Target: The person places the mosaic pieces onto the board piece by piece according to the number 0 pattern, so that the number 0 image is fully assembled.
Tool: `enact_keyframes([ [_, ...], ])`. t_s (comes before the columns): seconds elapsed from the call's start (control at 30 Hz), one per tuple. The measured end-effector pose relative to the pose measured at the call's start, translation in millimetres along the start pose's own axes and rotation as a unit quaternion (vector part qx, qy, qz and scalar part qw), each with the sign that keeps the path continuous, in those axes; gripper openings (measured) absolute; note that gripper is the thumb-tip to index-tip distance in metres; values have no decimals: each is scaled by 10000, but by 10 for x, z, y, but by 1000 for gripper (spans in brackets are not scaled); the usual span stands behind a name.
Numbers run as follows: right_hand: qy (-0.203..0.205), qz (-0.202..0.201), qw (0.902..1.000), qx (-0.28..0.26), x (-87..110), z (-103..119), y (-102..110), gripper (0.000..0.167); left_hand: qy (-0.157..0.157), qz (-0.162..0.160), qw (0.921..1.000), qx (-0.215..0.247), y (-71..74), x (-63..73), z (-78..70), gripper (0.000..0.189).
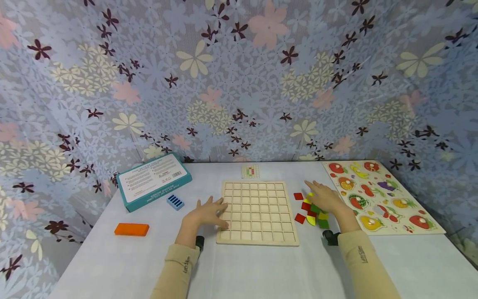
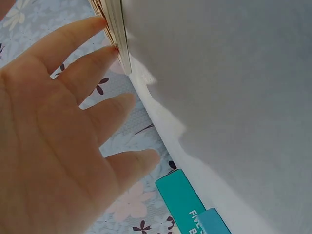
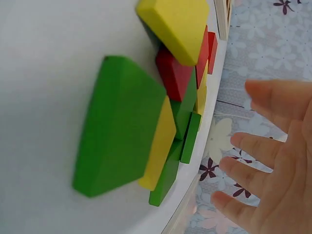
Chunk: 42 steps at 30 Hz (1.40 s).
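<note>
A pale wooden grid board [image 1: 257, 214] lies flat on the white table. At its left edge is my left hand [image 1: 204, 214], fingers spread, nothing gripped; in the left wrist view two fingertips are right at the edge of the board [image 2: 117, 36]. My right hand [image 1: 328, 200] reaches over a loose pile of coloured blocks right of the board, its fingers extended and holding nothing. Among the blocks are a red square [image 1: 300, 218], a yellow piece [image 1: 311, 220] and a green square [image 1: 323, 224]. The right wrist view shows a large green block [image 3: 117, 126] in front, with red and yellow ones behind.
A small patterned card [image 1: 250, 171] lies behind the board. To the left are a teal box [image 1: 154, 178], a small blue striped piece [image 1: 175, 202] and an orange block [image 1: 132, 229]. At right lies a fruit picture board [image 1: 396, 225]. A flowered cloth [image 1: 239, 83] hangs behind the table.
</note>
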State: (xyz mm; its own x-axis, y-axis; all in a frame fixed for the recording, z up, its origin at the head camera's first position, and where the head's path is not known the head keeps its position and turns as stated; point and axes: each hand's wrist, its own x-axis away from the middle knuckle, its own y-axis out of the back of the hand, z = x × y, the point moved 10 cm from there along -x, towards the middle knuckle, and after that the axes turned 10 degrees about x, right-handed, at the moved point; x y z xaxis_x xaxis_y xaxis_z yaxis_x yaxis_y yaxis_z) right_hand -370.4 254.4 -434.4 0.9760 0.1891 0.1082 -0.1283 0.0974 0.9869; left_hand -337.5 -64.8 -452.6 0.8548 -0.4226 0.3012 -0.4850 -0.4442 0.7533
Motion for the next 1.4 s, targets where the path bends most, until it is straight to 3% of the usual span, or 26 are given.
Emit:
enact_keyframes([
  [0.17, 57, 112, 9999, -18, -38, -26, -46, 50, 139, 38, 9999, -13, -10, 5, 30, 72],
  [0.53, -54, 337, 9994, -43, -106, -21, -133, 41, 113, 89, 9998, -135, -12, 4, 21, 75],
  [0.77, -131, 138, 9997, 158, -139, -46, -138, 36, 174, 89, 9996, -179, -22, 5, 18, 76],
  [1.17, -91, -124, 9996, 251, -157, -23, -57, 29, 8, 44, 9998, -189, 32, 11, -28, 76],
  [1.4, -105, -140, 9998, 19, -172, 2, -39, 20, 17, -86, 9999, 145, 83, -26, -6, 87],
])
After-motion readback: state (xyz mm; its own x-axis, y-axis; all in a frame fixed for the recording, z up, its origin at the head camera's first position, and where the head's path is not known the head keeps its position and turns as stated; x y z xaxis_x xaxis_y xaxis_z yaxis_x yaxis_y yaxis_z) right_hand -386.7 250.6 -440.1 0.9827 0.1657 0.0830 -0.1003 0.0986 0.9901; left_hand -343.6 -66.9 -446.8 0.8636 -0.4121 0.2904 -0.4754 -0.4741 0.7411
